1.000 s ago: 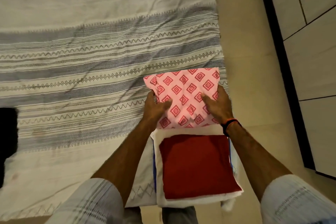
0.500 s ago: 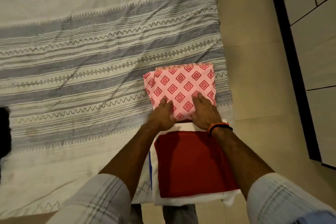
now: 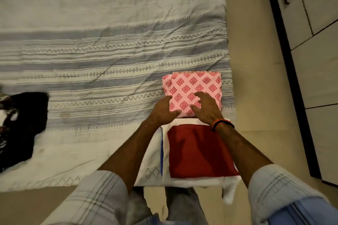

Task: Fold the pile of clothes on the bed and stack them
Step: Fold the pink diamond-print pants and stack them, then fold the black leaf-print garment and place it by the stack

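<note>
A folded pink cloth with red diamond print (image 3: 193, 86) lies on the bed near its right edge. My left hand (image 3: 164, 109) rests on its near left corner, thumb lying across the fabric. My right hand (image 3: 205, 105) hovers over or touches the near right part with fingers spread and slightly bent. Just in front of the pink cloth sits a stack: a folded red cloth (image 3: 197, 151) on a folded white cloth (image 3: 182, 181), with a blue edge showing at the stack's left side.
A striped grey-and-cream bedspread (image 3: 102, 60) covers the bed. A dark garment (image 3: 22, 124) lies at the far left. Beige floor (image 3: 254, 78) runs along the bed's right side, with wardrobe doors (image 3: 318, 60) beyond it.
The pink cloth went from a larger sheet to a smaller, squarer fold. Both hands slid from its sides to its near edge, and the right hand's fingers have spread.
</note>
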`<state>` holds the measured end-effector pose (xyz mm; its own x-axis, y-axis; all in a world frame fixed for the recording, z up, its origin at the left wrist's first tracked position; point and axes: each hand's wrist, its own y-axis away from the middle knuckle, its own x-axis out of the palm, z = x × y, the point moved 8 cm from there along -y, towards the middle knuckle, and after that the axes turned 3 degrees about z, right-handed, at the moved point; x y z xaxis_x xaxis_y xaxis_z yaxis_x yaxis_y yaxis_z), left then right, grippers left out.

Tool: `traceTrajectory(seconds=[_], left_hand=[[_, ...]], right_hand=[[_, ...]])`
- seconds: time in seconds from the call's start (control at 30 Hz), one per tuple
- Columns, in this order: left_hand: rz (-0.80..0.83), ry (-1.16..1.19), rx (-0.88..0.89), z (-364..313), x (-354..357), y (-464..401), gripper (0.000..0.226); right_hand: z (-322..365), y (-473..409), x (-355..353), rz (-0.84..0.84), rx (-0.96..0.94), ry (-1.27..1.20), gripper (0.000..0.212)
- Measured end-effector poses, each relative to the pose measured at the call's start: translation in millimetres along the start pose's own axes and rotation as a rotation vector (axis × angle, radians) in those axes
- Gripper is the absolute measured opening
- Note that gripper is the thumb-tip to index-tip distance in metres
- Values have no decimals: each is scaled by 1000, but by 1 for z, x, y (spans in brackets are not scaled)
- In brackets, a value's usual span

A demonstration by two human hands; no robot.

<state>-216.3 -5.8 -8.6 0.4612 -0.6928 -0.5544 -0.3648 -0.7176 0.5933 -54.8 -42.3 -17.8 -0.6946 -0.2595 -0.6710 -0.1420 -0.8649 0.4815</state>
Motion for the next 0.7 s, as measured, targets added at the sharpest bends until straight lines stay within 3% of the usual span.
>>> traceTrajectory(seconds=[0.23, 0.7], left_hand=[[-157, 191, -112, 75, -67, 84, 75], [-472, 371, -288, 332, -198, 305, 69]], right_hand=[[113, 35, 40, 38, -174, -14, 45], [371, 136, 243, 197, -479, 75, 42]])
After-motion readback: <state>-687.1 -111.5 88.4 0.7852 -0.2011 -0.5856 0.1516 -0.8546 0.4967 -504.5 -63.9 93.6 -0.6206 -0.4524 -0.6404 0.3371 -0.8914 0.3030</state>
